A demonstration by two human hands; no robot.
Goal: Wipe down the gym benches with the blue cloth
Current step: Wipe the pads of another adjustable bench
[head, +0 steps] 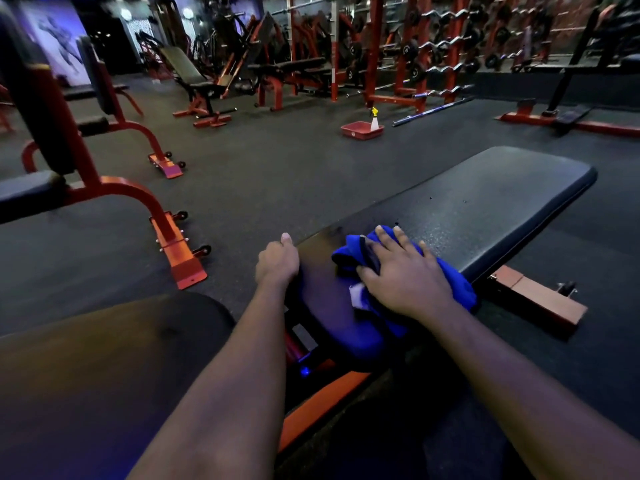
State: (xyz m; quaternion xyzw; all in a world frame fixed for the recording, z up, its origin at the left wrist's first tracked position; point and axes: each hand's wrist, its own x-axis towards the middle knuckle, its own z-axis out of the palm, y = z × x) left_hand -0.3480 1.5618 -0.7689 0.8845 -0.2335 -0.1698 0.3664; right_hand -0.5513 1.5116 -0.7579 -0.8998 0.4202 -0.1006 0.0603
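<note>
Your crumpled blue cloth (pixel 349 252) is a vivid royal shade with one small white patch. The black vinyl bench pad (pixel 485 202) shows fine pale speckling. The tubular steel bench frame (pixel 180 261) is orange-red, the rectangular plastic tub (pixel 360 130) red, and the plastic spray bottle (pixel 374 122) white with a yellow trigger.

The bench (pixel 485 202) in front of me is a long, flat black pad with rounded corners on an orange frame, running away to my right. Its textured top shows a few small dark specks. The blue cloth (pixel 348 252) lies crumpled near the bench's near end, reaching its right edge, pressed under my flat right hand (pixel 401 271). My left hand (pixel 277 261) grips the left edge.
</note>
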